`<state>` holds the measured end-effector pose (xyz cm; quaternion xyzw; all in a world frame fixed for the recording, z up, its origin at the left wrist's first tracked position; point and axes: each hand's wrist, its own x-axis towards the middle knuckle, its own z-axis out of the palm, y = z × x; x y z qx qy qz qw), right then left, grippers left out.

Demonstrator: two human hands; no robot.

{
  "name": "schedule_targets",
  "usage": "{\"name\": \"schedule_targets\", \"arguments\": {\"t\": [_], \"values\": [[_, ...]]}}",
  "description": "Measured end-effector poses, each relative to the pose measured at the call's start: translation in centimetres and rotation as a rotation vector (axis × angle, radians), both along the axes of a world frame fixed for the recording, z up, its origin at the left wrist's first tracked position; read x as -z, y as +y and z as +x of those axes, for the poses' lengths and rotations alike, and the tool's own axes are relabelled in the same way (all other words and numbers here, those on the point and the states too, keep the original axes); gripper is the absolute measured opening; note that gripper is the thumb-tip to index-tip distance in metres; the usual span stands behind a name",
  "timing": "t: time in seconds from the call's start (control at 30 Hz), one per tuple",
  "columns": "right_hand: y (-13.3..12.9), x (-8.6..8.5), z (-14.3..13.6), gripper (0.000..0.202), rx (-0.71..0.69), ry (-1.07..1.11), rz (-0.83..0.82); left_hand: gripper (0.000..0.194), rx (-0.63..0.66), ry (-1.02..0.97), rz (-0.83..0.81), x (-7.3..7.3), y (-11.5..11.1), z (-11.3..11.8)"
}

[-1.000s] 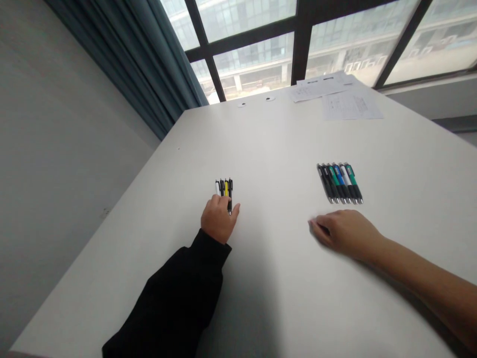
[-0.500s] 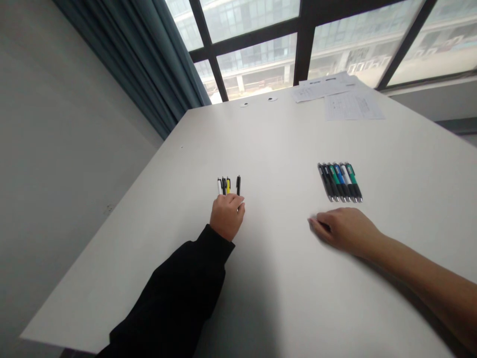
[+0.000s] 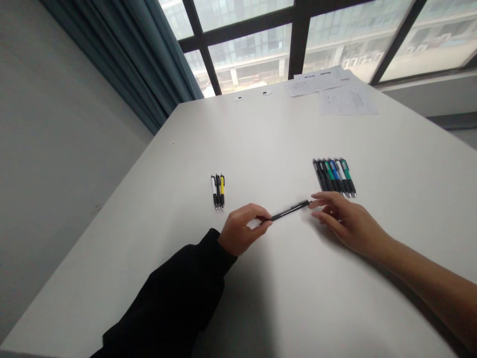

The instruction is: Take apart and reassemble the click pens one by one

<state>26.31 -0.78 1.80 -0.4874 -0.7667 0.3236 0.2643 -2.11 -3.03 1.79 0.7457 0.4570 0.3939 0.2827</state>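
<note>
Between thumb and fingers, my left hand (image 3: 246,227) pinches one end of a black pen (image 3: 289,211), which points right and slightly away from me. My right hand (image 3: 341,219) has its thumb and fingers apart around the pen's far end; whether they touch it is hard to tell. Three pens lie side by side at the left: a white one (image 3: 214,191), a black one (image 3: 218,191) and a yellow one (image 3: 222,191). Beyond my right hand lies a row of several pens (image 3: 334,176), black, green, blue and white.
The white table (image 3: 238,139) reaches to a window (image 3: 249,59). Paper sheets (image 3: 348,102) lie at its far right. Two small white pieces with dark spots are near the back edge. A blue curtain (image 3: 130,59) hangs at the left.
My left hand has moved right and nearer, taking the black pen away from beside the left group. My right hand has opened its fingers towards the pen.
</note>
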Motion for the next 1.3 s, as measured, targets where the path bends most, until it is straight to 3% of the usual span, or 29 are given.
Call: {"name": "schedule_targets", "arguments": {"t": [0.07,0.2,0.4,0.67,0.93,1.07,1.3], "values": [[-0.7,0.0,0.8,0.022,0.018,0.015,-0.05,0.004,0.02,-0.101,-0.067,0.0,-0.2,0.5],[-1.5,0.1,2.2,0.021,0.121,0.056,0.04,0.011,0.034,-0.339,-0.194,0.4,-0.4,1.0],[-1.8,-0.1,2.4,0.018,-0.01,0.03,0.097,0.02,0.051,-0.527,-0.285,1.1,0.2,1.0],[-1.5,0.3,2.8,0.019,-0.175,-0.045,0.334,0.021,0.058,-0.615,-0.334,1.8,0.6,0.5],[-1.6,0.3,2.6,0.015,-0.088,-0.009,0.287,0.022,0.053,-0.632,-0.363,1.8,0.7,0.4],[-1.4,0.4,2.7,0.013,-0.027,-0.002,0.266,0.026,0.129,-0.587,-0.356,1.4,0.6,0.4],[-1.6,0.5,2.6,0.013,0.05,0.055,0.239,0.014,0.107,-0.499,-0.218,1.5,0.6,0.3]]}}
